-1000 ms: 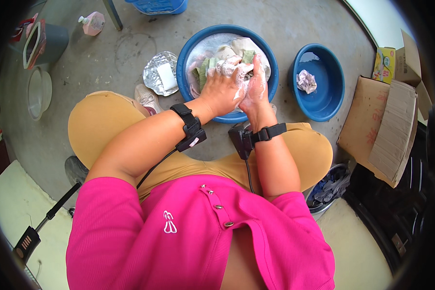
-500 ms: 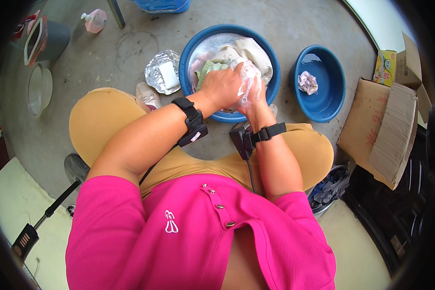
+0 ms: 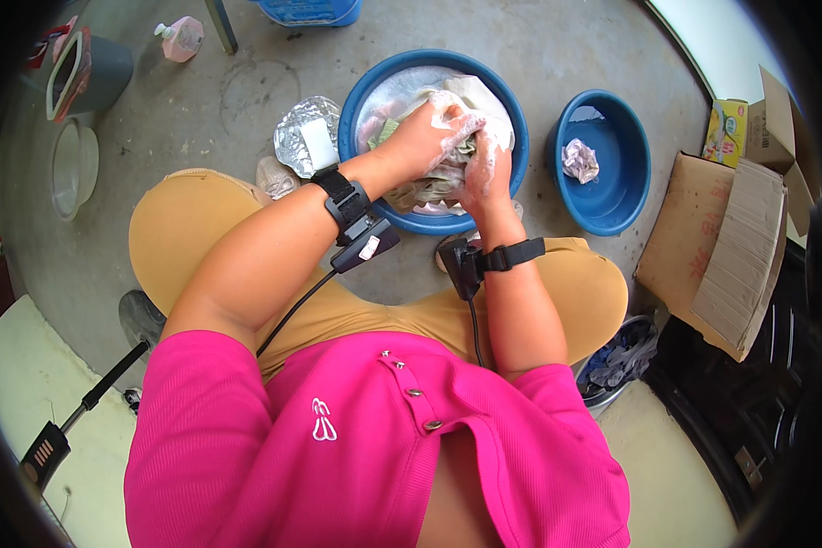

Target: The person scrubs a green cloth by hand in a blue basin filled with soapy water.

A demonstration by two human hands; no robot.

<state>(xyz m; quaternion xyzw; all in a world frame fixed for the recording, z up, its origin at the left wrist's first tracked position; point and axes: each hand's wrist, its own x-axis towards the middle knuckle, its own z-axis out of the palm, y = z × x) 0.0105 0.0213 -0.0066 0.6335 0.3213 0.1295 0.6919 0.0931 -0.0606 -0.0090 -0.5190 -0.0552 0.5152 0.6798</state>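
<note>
A large blue basin (image 3: 511,110) stands on the concrete floor between my knees, holding soapy water and a bundle of pale wet cloth (image 3: 429,187). My left hand (image 3: 425,137) is closed on the cloth at the basin's middle, covered in suds. Just right of it my right hand (image 3: 484,169) also grips the cloth, foam on its fingers. Both wrists wear black straps with a small device and a cable.
A smaller blue basin (image 3: 626,196) with a wad of cloth (image 3: 579,161) stands to the right. A foil packet with a white soap bar (image 3: 309,137) lies left of the big basin. Cardboard boxes (image 3: 721,251) at right, a pink bottle (image 3: 184,36) and grey bucket (image 3: 100,73) at far left.
Both hands have stayed in the large basin, working the cloth; they shifted slightly toward me and the cloth bunched under them.
</note>
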